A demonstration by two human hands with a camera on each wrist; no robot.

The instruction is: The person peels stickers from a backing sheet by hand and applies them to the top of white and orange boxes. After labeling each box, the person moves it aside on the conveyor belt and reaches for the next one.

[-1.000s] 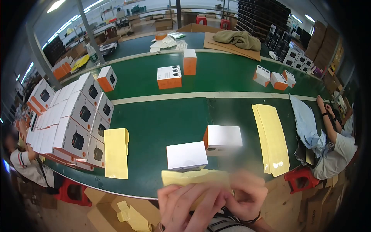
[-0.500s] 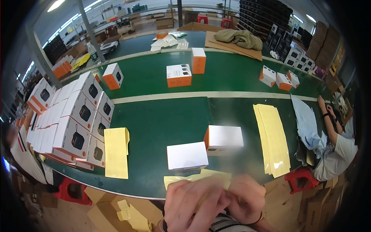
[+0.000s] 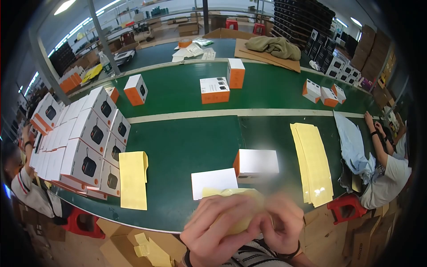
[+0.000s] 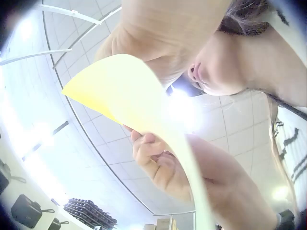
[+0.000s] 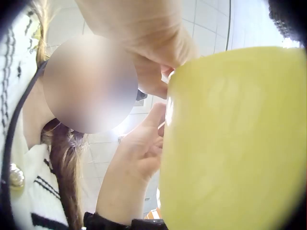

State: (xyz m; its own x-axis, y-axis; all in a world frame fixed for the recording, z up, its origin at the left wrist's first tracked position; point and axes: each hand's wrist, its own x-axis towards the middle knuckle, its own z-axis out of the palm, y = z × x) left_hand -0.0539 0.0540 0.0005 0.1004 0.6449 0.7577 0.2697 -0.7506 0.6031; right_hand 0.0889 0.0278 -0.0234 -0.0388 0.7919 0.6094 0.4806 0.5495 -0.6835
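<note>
Yellow sheet (image 3: pixel 227 192): curves near the six o'clock edge of the table (image 3: pixel 187 138), apparently being shaped.
Left hand (image 3: pixel 215 229): pinches it.
Right hand (image 3: pixel 283 227): pinches too; next move likely needs even fingertip pressure.
White box (image 3: pixel 213 181): toward eleven o'clock.

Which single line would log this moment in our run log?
left hand: holds yellow sheet | right hand: holds same sheet | sheet: curved | two nearest boxes: on table, beyond hands
</note>
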